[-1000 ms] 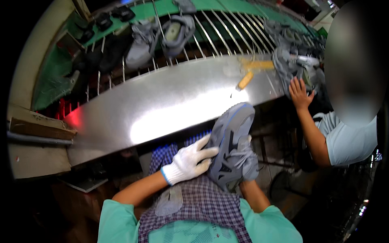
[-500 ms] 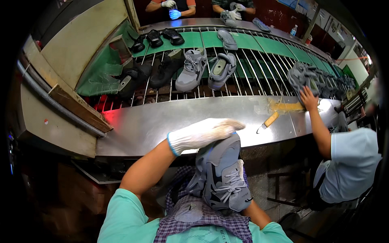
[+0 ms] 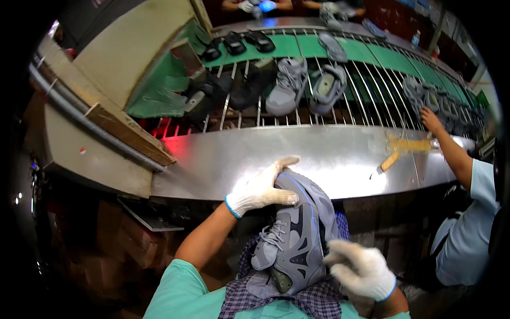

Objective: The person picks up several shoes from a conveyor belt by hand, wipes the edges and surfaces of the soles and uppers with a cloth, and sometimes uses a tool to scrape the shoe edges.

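Observation:
A grey sneaker (image 3: 291, 234) with black panels and pale laces rests tilted on my lap, its laces toward the left. A grey sole (image 3: 323, 207) lies along its right side, against the upper, where a thin blue line runs. Part of a green shoe last (image 3: 281, 278) shows in the shoe's opening. My left hand (image 3: 260, 191), in a white knit glove, is closed around the toe end, thumb across the upper. My right hand (image 3: 364, 270), also gloved and slightly blurred, is beside the sole with its fingers bent and apart, nothing visible in them.
Ahead is a metal ledge (image 3: 239, 154) carrying a yellow-handled tool (image 3: 389, 161). Behind it, a rod conveyor (image 3: 366, 101) bears grey sneakers (image 3: 287, 87) and black shoes (image 3: 252, 85). A co-worker's arm (image 3: 451, 141) reaches over from the right; gloved co-workers work across the conveyor.
The sneaker has turned, its laces now facing left instead of right. My right hand has come out from behind it to its right side. My left hand has shifted its hold at the toe.

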A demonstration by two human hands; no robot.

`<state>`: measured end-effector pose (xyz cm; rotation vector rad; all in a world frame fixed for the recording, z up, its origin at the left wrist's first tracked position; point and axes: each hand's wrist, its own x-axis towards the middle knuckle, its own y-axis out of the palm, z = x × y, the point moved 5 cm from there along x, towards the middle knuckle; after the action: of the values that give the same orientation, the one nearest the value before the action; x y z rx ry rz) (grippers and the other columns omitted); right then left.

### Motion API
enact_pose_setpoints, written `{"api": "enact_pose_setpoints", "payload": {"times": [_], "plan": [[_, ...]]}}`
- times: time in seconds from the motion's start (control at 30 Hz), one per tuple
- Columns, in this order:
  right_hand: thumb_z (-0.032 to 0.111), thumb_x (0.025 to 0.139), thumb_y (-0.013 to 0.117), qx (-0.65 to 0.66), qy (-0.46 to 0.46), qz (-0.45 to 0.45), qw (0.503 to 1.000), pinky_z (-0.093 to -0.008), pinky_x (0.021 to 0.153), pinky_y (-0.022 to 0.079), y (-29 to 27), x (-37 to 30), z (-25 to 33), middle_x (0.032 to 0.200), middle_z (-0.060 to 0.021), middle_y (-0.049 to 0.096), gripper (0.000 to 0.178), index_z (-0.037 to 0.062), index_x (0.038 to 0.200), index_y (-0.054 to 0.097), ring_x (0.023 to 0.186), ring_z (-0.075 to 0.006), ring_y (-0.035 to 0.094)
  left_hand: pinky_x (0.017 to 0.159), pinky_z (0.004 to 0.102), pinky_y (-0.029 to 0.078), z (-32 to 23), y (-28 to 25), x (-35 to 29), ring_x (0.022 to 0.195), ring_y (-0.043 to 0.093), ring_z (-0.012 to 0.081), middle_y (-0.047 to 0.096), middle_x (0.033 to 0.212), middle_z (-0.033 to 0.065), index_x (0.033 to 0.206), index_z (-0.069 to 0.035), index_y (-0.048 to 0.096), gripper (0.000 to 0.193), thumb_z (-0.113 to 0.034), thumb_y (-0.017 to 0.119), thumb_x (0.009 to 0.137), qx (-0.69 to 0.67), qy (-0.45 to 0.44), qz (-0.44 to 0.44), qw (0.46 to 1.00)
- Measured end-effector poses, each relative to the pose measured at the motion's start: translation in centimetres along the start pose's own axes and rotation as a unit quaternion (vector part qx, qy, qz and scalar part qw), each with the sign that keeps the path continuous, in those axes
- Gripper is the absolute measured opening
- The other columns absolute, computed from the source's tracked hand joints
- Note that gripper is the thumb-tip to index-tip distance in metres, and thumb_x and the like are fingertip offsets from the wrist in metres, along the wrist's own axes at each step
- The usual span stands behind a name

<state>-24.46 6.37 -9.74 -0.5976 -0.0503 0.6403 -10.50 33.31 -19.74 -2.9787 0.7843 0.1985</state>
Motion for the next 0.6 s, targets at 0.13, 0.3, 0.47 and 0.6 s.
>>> {"api": "enact_pose_setpoints", "payload": {"times": [0.13, 0.3, 0.47, 0.6], "plan": [[0.017, 0.077, 0.083, -0.197, 0.020, -0.081, 0.977, -0.0494, 0.094, 0.062, 1.3, 2.5, -2.5, 0.153, -0.0316, 0.046, 0.089, 0.0057, 0.156, 0.042, 0.117, -0.0459, 0.068, 0.119, 0.0409, 0.042, 0.4, 0.0, 1.1, 0.133, 0.058, 0.0297, 0.062, 0.134, 0.0201, 0.163, 0.000, 0.034, 0.126, -0.039, 0.102, 0.064, 0.057, 0.020, -0.004, 0.998], [0.003, 0.081, 0.076, -0.218, -0.109, -0.229, 0.942, -0.0469, 0.091, 0.063, 2.1, 6.3, -5.1, 0.143, -0.0342, 0.055, 0.075, 0.0032, 0.151, 0.050, 0.111, -0.0494, 0.070, 0.118, 0.0426, 0.042, 0.0, 0.6, 1.5, 0.133, 0.058, 0.0310, 0.065, 0.126, 0.0177, 0.163, 0.000, 0.033, 0.132, -0.041, 0.103, 0.059, 0.021, -0.012, -0.022, 0.999], [0.012, 0.094, 0.072, -0.257, -0.092, -0.182, 0.945, -0.0472, 0.079, 0.062, 0.3, 13.0, -4.0, 0.133, -0.0189, 0.068, 0.045, 0.0107, 0.138, 0.063, 0.101, -0.0396, 0.074, 0.119, 0.0434, 0.041, 1.4, 0.2, 1.9, 0.133, 0.058, 0.0324, 0.064, 0.128, 0.0169, 0.164, 0.000, 0.032, 0.136, -0.041, 0.104, 0.057, 0.005, 0.012, -0.033, 0.999], [0.025, 0.105, 0.063, -0.186, -0.025, -0.083, 0.979, -0.0489, 0.077, 0.061, -0.4, 18.2, -5.4, 0.120, -0.0181, 0.073, 0.033, 0.0160, 0.136, 0.066, 0.097, -0.0377, 0.075, 0.119, 0.0443, 0.041, 1.2, 0.7, 2.5, 0.133, 0.057, 0.0345, 0.062, 0.138, 0.0191, 0.165, 0.000, 0.030, 0.138, -0.042, 0.103, 0.056, 0.023, 0.022, -0.045, 0.998]]}}
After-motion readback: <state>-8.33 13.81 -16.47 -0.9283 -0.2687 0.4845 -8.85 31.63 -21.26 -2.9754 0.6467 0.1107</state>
